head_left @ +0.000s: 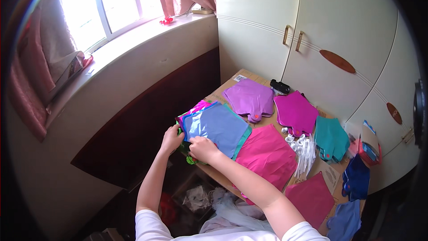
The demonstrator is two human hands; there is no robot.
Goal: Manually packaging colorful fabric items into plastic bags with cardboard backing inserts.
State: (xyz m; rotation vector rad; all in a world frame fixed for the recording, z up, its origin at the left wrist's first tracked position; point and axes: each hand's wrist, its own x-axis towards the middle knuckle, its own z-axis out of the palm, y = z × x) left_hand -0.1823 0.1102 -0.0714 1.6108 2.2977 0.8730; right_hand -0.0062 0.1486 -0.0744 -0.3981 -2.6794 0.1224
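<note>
Both my hands are at the left corner of a cardboard-covered table. A grey-blue five-sided fabric piece (pixel 223 125) lies there with a shiny patch, over teal and bright blue layers and a shiny pink and green sheet (pixel 201 106). My left hand (pixel 171 139) is closed at the stack's left edge, thumb and fingers pinching it. My right hand (pixel 203 149) is curled closed on its near edge, beside the left; its fingertips are partly hidden. Right of the stack lies a pink fabric piece (pixel 269 156), partly under my right forearm.
Purple (pixel 249 98), magenta (pixel 298 112), teal (pixel 331 137) and navy (pixel 356 178) fabric piles lie around the cardboard (pixel 216 94). White strips (pixel 305 154) lie in a bunch, near a black object (pixel 280 86). A white cabinet (pixel 258 0) stands behind; a windowsill (pixel 133 40) runs left.
</note>
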